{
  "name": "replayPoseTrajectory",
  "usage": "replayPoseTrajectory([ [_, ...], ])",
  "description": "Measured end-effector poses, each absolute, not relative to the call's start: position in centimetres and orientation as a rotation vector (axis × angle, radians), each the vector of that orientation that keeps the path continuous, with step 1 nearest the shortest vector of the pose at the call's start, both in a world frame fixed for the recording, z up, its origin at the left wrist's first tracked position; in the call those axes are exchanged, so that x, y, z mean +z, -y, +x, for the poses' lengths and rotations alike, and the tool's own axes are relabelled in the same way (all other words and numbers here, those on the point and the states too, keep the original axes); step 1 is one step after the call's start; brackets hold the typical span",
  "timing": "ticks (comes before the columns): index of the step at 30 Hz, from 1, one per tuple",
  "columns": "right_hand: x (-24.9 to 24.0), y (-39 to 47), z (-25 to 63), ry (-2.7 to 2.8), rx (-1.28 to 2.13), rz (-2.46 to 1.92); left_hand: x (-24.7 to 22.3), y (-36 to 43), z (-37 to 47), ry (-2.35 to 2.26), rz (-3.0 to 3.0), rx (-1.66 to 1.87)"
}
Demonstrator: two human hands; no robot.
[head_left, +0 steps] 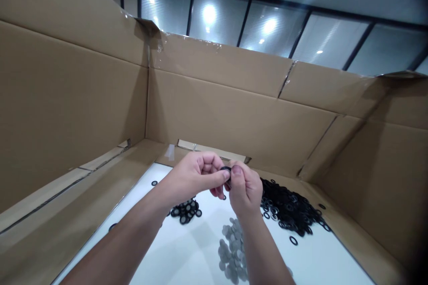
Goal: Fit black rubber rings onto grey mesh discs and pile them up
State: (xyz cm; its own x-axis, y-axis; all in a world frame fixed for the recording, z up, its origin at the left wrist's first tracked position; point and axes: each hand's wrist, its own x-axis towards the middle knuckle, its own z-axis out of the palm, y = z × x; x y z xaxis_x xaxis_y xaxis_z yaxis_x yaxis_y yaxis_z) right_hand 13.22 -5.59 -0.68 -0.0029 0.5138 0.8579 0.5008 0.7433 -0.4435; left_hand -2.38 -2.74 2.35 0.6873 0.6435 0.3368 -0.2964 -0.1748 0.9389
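Observation:
A small black ring (226, 168) is pinched between my two hands above the white board. My left hand (202, 173) grips its left side with thumb and fingers, and my right hand (245, 187) presses on its right side with the thumb. Whether a disc sits inside the ring is hidden by the fingers. Below my left hand lies a pile of black rings with grey centres (186, 211). Loose grey discs (231, 249) are heaped beside my right forearm. A large heap of black rings (287, 207) spreads to the right of my right hand.
Tall cardboard walls (217, 107) enclose the white board (187, 254) at the left, back and right. A single ring (293, 241) lies in front of the large heap, and another (154, 183) near the board's far left. Glass panels (214, 15) stand beyond the box.

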Motion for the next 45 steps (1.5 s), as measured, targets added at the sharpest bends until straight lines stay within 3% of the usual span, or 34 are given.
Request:
replayPoseTrajectory([
  [12, -1.0, 5.2, 13.5, 1.671, -0.068, -0.865, 2.9, 2.3, -3.0, -0.364, 1.588, 0.809],
  [20, -2.2, 4.6, 12.1, 1.396, -0.160, -0.838, 1.8, 3.2, -0.7, -0.243, 1.425, 1.107],
  [26, -0.7, 5.4, 13.1, 1.597, -0.076, -0.825, 1.9, 3.2, -0.7, -0.196, 1.423, 1.117],
  [36, -0.8, 5.2, 13.6, 1.655, -0.499, -0.753, 1.8, 2.8, -1.3, -0.330, 1.466, 1.008],
  [45, -0.9, 5.2, 13.7, 1.553, -0.112, -0.881, 2.2, 2.1, -2.2, -0.194, 1.535, 0.925],
])
